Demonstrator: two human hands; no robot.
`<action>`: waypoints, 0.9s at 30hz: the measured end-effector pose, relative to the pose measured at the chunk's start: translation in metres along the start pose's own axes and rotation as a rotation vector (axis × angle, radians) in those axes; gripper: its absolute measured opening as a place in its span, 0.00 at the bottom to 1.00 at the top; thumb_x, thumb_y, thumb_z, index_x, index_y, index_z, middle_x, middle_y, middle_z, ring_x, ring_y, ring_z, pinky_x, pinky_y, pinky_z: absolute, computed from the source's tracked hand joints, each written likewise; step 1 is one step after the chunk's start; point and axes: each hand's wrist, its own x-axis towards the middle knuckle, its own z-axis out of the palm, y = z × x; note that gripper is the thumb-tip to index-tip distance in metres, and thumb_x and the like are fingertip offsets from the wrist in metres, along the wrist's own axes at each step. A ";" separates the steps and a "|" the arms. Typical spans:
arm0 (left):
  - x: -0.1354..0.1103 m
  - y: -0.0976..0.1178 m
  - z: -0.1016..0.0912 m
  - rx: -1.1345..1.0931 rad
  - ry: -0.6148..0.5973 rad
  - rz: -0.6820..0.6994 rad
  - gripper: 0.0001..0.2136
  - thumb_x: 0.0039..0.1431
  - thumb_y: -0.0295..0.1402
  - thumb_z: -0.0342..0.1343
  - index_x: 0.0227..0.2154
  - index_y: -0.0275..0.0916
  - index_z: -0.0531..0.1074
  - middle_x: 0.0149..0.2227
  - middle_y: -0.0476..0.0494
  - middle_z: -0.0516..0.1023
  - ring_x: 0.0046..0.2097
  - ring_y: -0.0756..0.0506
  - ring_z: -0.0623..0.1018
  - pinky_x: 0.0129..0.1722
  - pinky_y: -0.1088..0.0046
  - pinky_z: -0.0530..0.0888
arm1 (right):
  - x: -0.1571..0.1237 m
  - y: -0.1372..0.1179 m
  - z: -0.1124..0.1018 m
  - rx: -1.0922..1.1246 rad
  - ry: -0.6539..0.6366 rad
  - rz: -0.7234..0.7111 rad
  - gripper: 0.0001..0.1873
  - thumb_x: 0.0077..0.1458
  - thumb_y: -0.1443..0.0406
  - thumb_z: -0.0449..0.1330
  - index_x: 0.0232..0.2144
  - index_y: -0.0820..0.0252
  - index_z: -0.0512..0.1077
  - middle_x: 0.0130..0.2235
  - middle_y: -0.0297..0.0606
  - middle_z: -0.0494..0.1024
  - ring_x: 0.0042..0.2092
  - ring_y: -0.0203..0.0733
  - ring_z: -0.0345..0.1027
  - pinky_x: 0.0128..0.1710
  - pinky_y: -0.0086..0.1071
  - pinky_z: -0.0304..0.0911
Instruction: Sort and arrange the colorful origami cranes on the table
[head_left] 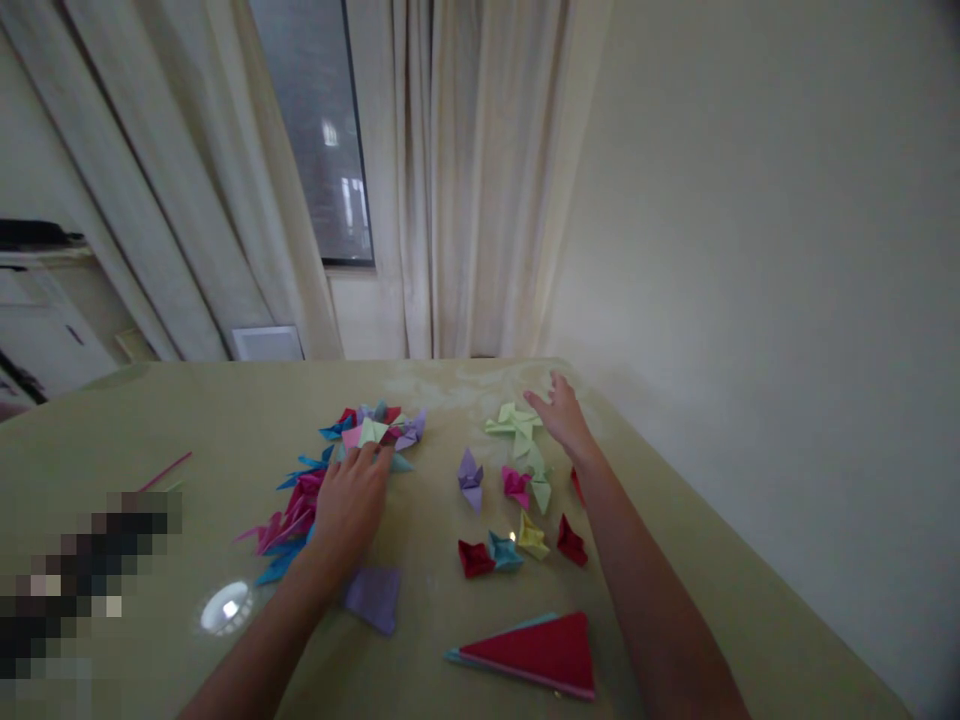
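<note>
My left hand (356, 500) reaches palm-down over a pile of folded paper pieces, fingers stretched onto its near edge. The pile holds magenta origami (304, 505), blue origami (279, 562) and a pale green piece (372, 432) at its far end. What lies under the palm is hidden. My right hand (561, 412) hovers with spread, empty fingers just right of a light green origami piece (514, 425). Nearer to me lie a purple piece (470, 480), a magenta one (516, 486), a yellow one (532, 536), and red (475, 559) and blue (505, 551) ones.
A stack of red folded paper triangles (536, 655) lies at the table's front. A purple folded sheet (375, 598) is beside my left forearm. A thin pink stick (166, 470) lies at left, near a pixelated dark shape. The wall (750, 300) borders the table's right side.
</note>
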 end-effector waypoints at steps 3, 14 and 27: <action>0.025 -0.008 -0.003 0.045 -0.046 0.011 0.19 0.70 0.25 0.46 0.56 0.40 0.78 0.56 0.31 0.79 0.58 0.32 0.76 0.53 0.57 0.72 | -0.005 -0.024 -0.012 0.050 -0.018 -0.125 0.35 0.61 0.54 0.64 0.66 0.59 0.65 0.64 0.57 0.72 0.61 0.57 0.73 0.59 0.50 0.70; 0.044 -0.030 0.018 0.034 -0.075 0.144 0.17 0.70 0.27 0.48 0.51 0.43 0.80 0.54 0.34 0.80 0.57 0.31 0.77 0.53 0.54 0.72 | -0.033 -0.055 -0.010 -0.598 -0.374 -0.261 0.12 0.71 0.61 0.58 0.49 0.59 0.79 0.49 0.48 0.84 0.52 0.47 0.77 0.52 0.37 0.67; 0.054 -0.041 0.000 -0.315 0.011 0.085 0.12 0.68 0.36 0.52 0.43 0.43 0.81 0.48 0.38 0.82 0.51 0.36 0.80 0.53 0.59 0.73 | -0.018 -0.016 -0.003 -0.683 -0.452 -0.098 0.27 0.76 0.52 0.46 0.47 0.55 0.83 0.50 0.48 0.86 0.53 0.54 0.79 0.52 0.43 0.68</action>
